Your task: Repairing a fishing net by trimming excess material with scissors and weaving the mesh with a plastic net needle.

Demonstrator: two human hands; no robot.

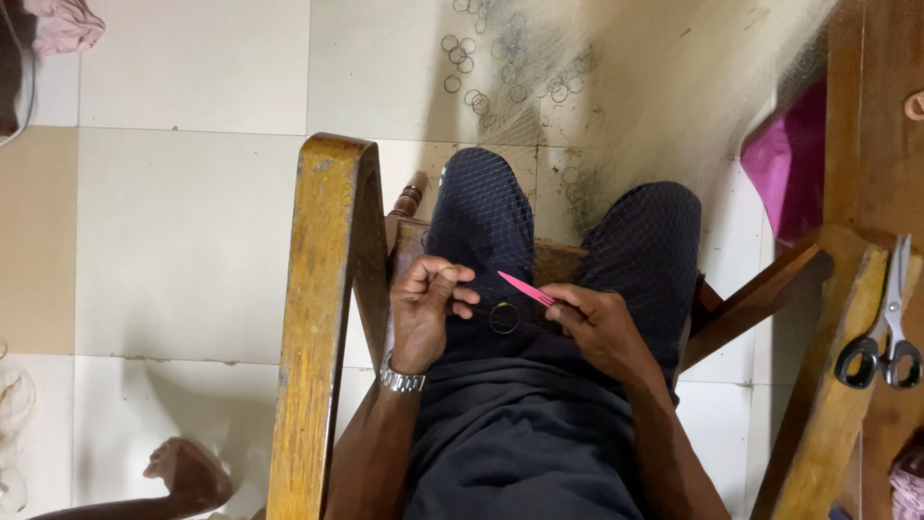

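A thin pink netting needle (526, 288) sits over my lap, its tip aimed toward my left hand (426, 310), and a small ring (504, 318) lies on the dark trousers just below it. My right hand (599, 325) pinches the needle's rear end; my left is curled closed around fine mesh I can barely make out (the net (664, 87) fans away over the tiled floor (183, 231)). I judge I'm mid-knot, fastening a ring to the net; next calls for threading the tip through a mesh loop. The wooden chair arms (318, 318) hem both elbows. Scissors (884, 327) rest on the right arm, well apart.
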